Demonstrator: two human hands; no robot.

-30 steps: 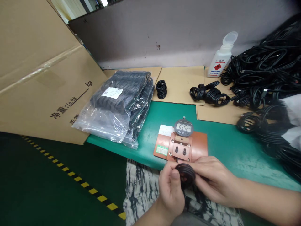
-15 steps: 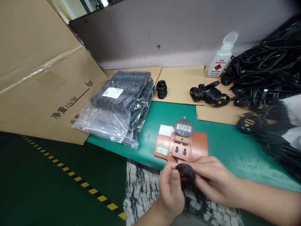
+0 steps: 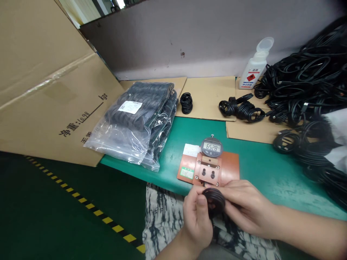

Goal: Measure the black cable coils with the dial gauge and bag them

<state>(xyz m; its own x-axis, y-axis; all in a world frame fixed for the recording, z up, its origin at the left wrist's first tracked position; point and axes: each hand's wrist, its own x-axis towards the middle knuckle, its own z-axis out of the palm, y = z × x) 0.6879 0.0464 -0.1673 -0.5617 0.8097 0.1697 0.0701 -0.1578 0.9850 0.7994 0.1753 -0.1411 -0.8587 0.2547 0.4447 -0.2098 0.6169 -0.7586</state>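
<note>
My left hand (image 3: 197, 218) grips a coil of black cable (image 3: 219, 198) at the table's (image 3: 262, 162) front edge, thumb along its side. My right hand (image 3: 244, 206) touches the coil's other side; its fingertips are partly hidden, so I cannot tell whether they pinch anything. Just beyond, near that edge, sits an orange fixture (image 3: 230, 167) with a digital gauge (image 3: 211, 146). A white bottle (image 3: 252, 76) stands by the back edge.
</note>
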